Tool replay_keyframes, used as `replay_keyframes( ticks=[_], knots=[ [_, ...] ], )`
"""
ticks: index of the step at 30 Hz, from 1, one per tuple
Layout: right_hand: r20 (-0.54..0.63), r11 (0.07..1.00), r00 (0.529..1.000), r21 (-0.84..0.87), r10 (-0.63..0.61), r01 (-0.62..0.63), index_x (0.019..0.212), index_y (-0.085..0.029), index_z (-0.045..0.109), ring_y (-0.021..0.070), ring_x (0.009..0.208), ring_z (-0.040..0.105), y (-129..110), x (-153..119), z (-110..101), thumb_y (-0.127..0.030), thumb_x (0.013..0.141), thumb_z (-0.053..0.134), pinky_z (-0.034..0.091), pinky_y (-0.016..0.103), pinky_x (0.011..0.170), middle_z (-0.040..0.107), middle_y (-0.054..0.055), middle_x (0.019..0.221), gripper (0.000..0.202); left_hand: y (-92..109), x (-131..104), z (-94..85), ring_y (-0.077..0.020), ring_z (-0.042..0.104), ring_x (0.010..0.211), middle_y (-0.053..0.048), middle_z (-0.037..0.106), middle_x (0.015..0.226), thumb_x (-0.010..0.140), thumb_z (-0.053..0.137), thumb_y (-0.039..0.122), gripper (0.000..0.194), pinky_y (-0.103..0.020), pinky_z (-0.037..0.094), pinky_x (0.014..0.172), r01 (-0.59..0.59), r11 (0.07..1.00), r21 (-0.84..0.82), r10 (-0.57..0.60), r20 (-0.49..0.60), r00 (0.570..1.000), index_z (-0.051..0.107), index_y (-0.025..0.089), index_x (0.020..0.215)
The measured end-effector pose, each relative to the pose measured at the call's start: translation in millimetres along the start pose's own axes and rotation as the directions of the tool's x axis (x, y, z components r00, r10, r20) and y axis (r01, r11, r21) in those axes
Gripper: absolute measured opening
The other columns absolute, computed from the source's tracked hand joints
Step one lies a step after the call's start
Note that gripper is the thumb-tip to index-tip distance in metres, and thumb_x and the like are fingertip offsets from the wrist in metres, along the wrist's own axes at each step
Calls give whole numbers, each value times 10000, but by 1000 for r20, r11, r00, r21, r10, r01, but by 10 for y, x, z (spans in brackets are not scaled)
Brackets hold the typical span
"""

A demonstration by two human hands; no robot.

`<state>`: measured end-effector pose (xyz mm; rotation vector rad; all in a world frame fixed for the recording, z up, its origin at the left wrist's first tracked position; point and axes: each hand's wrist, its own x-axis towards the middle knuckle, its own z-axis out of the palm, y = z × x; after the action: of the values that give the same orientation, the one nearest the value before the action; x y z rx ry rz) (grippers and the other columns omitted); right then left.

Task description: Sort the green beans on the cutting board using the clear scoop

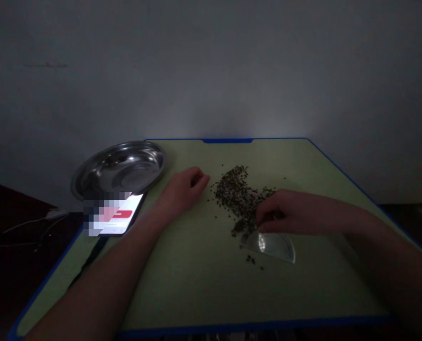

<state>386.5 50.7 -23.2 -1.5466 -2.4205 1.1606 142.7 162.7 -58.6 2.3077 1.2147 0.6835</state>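
Note:
A spread of small dark seed-like grains (234, 192) lies across the middle of the table. My right hand (277, 213) is over the near right side of this pile, its fingers curled and pinched at the grains. What the fingertips hold, if anything, is hidden. Just below that hand is a clear half-round plastic piece (277, 247), like a protractor, its upper part covered by the hand. My left hand (186, 188) rests on the table left of the grains, apart from them, with fingers loosely curled and nothing visible in them.
A shiny metal basin (136, 173) stands at the far left, near a lit phone (125, 220) beside my left forearm. The pale green table (204, 284) has a blue rim and meets a grey wall (211, 71). A few stray grains (251, 259) lie nearer me. White cables (26, 227) are off to the left.

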Motion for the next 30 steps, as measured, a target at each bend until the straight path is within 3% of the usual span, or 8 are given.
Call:
replay_keyframes(
  ticks=[9,30],
  knots=[
    [-45,992,997,-118,-56,51,826,-214,711,133,634,574,-208,21,154,-331,866,604,354,261,576,683,-6,724,164,-6,16,-12,-129,459,571,25,523,600,874,479,378,277,-273,326,552,26,999,-34,-26,23,999,514,191,672],
    [37,977,982,-100,-185,187,819,-207,722,135,649,602,-433,-2,423,-343,870,631,354,253,578,709,6,738,172,-20,15,7,-124,506,574,7,596,654,818,566,352,174,-251,368,542,65,996,-68,-65,-1,998,556,184,770]
  ],
)
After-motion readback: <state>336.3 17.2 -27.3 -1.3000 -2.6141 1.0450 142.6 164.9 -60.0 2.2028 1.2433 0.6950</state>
